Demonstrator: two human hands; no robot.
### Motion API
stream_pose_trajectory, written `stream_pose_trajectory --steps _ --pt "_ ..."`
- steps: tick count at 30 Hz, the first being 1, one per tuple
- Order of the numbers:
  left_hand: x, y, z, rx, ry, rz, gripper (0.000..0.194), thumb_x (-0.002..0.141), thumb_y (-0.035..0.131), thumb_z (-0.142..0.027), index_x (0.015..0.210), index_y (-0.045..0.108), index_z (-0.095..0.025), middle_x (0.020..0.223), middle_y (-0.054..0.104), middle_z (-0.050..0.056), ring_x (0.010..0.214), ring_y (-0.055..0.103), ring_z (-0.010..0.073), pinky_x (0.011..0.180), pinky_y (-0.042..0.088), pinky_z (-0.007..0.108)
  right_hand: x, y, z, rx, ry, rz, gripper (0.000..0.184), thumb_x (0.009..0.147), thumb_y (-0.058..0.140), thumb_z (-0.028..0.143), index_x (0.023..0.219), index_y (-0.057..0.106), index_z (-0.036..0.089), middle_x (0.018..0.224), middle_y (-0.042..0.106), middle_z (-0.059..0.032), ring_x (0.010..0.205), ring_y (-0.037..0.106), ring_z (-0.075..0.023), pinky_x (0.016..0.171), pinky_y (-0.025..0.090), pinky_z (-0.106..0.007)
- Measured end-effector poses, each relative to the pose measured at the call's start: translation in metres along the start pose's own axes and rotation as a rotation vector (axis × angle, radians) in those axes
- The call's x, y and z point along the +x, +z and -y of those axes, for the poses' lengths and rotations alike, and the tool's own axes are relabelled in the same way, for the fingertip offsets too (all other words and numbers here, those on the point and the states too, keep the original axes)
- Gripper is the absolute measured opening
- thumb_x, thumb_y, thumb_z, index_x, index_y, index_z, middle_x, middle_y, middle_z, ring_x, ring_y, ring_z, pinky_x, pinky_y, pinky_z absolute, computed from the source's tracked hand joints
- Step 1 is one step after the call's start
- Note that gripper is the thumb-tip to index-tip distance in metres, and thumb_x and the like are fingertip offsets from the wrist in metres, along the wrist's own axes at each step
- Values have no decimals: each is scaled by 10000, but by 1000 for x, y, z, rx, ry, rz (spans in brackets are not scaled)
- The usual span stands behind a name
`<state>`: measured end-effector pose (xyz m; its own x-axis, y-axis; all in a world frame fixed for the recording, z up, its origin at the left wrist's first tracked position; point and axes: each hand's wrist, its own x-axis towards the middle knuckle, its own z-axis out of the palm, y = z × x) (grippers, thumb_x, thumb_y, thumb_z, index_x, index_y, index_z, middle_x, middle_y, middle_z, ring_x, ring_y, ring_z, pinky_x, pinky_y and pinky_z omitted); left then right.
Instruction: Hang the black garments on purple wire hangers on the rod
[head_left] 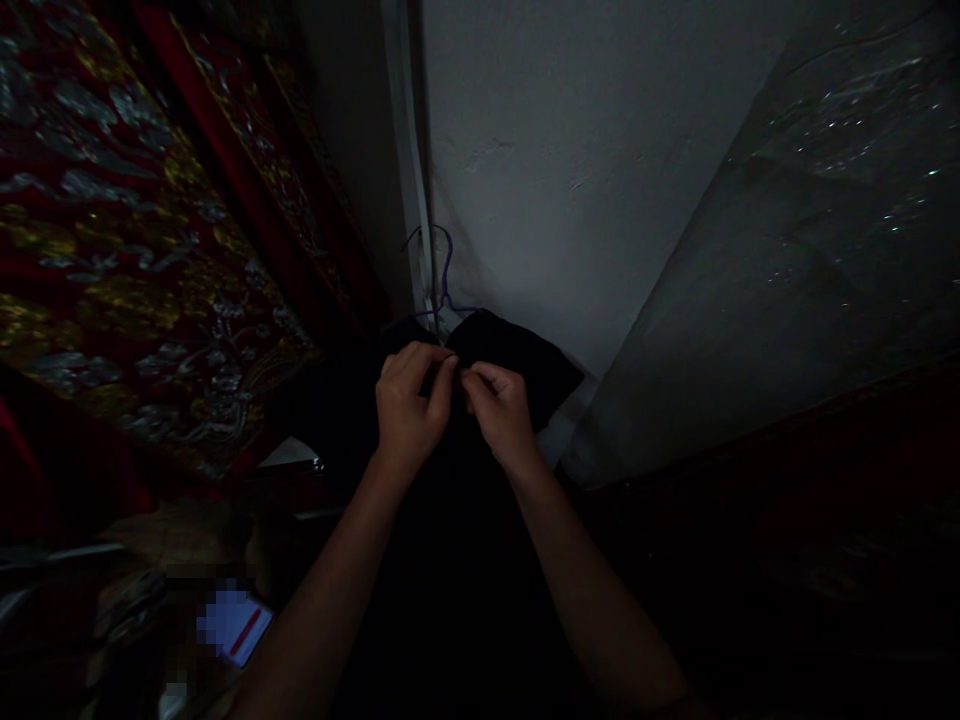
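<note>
Head view, the only one. Light very poor; much of the lower part is black.

Dark garment point(517, 360) at centre, on a bluish-purple hanger point(448, 262), against a pale wall point(592, 150). Hanger upright, hook uppermost, beside a pale strip point(421, 170) that runs down the wall; how the hook is held up cannot be made out. One shoulder of the garment slopes off to the right; its lower end is lost in the dark.

Left hand point(415, 400): at the neck of the garment, thumb and forefinger curved towards each other, tips close. Right hand point(496, 405): just beside it, fingers curled, thumb and forefinger tips likewise close. Hands near each other, fingertips facing. Too dark to tell whether either pinch is fully closed, or what lies between the tips.

Left side: red cloth point(112, 260) with heavy gold and silver flower patterning, reaching nearly to the garment. Right side: clear, shiny plastic sheet point(810, 260), glinting, over a grey surface. Lower left, beside the left forearm: lit screen point(244, 632), tilted, partly blurred into blocks. Objects around it too dim to name.
</note>
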<state>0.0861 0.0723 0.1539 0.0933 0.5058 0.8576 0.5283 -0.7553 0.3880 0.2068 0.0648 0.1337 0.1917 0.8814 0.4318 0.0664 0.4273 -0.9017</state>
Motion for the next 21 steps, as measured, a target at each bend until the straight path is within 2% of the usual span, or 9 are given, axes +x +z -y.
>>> stream_pose_trajectory --steps 3,5,8,10,12,15,18,21 --pt "-2 -1 4 -3 -32 50 118 929 597 -234 835 657 -194 808 695 19 784 640 175 758 459 320 -3 -2 2 67 61 -7 259 811 550 316 585 551 189 479 411 57 460 370 -85 473 283 -233" --pt "0 -3 6 -30 -46 123 94 913 617 -232 849 675 -197 814 708 18 774 635 179 737 461 314 -5 -4 5 77 44 -22 229 813 550 305 623 591 184 489 430 55 462 388 -88 478 291 -233" --pt "7 -4 6 -37 5 224 90 911 611 -210 876 694 -196 826 723 25 776 629 188 737 454 319 -6 -8 1 12 -5 -42 242 829 540 318 631 588 186 505 447 48 483 411 -96 491 297 -238" --pt "10 -3 3 15 54 248 118 922 587 -200 859 686 -192 828 722 36 793 624 201 756 440 336 -7 -9 -7 -34 -16 -58 266 832 530 338 608 544 195 522 440 45 504 410 -101 500 299 -240" --pt "10 -1 0 80 67 234 131 927 577 -200 837 671 -194 814 715 35 801 621 209 771 420 353 -9 -8 -15 -66 -26 -73 268 826 519 349 603 518 200 548 443 40 526 409 -105 513 311 -242" --pt "5 -1 -4 98 9 149 115 922 592 -214 831 659 -200 799 709 18 789 624 202 789 404 361 -12 -6 -19 -90 -35 -56 259 834 507 360 637 551 196 563 465 33 541 421 -113 531 334 -245" --pt "1 -3 -4 84 -39 89 120 923 591 -231 822 647 -200 789 700 8 773 615 192 795 401 358 -12 -5 -13 -72 -3 -30 262 812 528 353 603 543 196 530 454 39 517 412 -107 513 325 -242" --pt "-2 -5 0 76 -21 97 126 926 581 -237 813 624 -201 764 675 2 761 601 184 777 401 347 -7 -5 -4 53 81 -3 270 780 545 331 548 511 198 477 411 53 457 361 -88 471 291 -234"
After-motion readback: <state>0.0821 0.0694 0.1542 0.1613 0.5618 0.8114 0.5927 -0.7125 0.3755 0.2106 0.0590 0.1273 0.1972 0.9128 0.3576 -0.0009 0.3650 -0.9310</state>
